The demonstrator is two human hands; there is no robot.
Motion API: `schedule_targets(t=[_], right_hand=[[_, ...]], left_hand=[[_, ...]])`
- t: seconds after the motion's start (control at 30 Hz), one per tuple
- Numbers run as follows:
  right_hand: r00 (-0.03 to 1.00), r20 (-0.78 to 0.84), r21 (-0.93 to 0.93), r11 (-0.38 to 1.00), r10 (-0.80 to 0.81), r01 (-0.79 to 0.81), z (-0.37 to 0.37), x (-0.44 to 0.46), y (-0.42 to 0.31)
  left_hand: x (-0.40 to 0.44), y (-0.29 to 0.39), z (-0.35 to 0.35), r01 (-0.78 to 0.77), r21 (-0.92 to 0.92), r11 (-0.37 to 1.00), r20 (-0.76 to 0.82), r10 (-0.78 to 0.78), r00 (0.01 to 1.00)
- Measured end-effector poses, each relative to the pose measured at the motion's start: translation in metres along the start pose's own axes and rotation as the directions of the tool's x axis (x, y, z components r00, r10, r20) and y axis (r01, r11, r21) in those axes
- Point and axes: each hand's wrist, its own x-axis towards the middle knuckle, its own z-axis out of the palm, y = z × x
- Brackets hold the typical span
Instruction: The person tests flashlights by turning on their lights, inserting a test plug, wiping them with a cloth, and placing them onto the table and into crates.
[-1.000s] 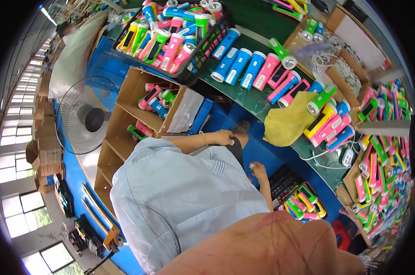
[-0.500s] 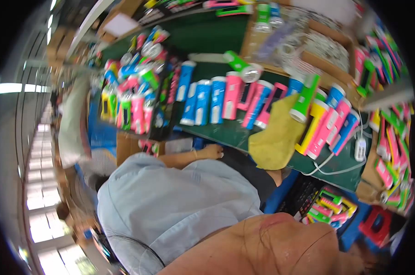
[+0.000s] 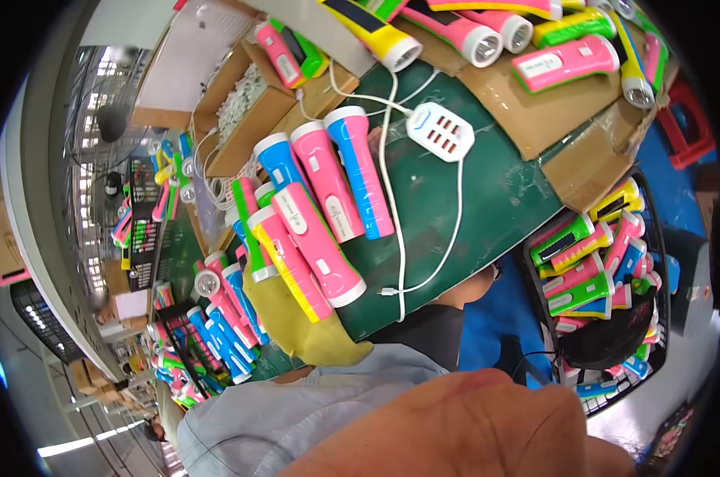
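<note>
The left hand and right hand are both out of view, so I cannot tell whether either grips anything, nor how near the flashlights lie to them. A cluster of flashlights (image 3: 316, 245) lies on the green bench (image 3: 495, 207), in front of the pale blue shirt (image 3: 296, 401). One pink-and-blue flashlight (image 3: 360, 171) lies at the cluster's edge, just beside a white cable (image 3: 392, 215). Under the near end of the cluster spreads a yellow cloth (image 3: 296, 330) (its lower edge meets the shirt in this view). Beyond the cable sits a white multi-port charger (image 3: 441, 133). To the right, more flashlights fill a black crate (image 3: 663, 318), beside the bench.
</note>
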Motion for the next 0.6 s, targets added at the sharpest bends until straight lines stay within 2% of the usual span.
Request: schedule_targets(t=[0.23, 0.43, 0.6], right_hand=[[0.999, 0.007, -0.019, 0.998, -0.053, 0.053, -0.005, -0.003, -0.018], [0.979, 0.084, -0.112, 0.974, -0.187, 0.196, -0.03, -0.017, -0.088], [0.937, 0.208, -0.301, 0.893, -0.282, 0.336, -0.059, -0.014, -0.162]], left_hand=[[-0.007, 0.022, 0.009, 0.034, -0.008, 0.999, 0.0, -0.034, 0.999], [-0.034, 0.043, 0.011, 0.074, -0.055, 0.996, -0.038, -0.076, 0.996], [-0.035, 0.072, 0.02, 0.109, -0.139, 0.984, -0.091, -0.123, 0.988]])
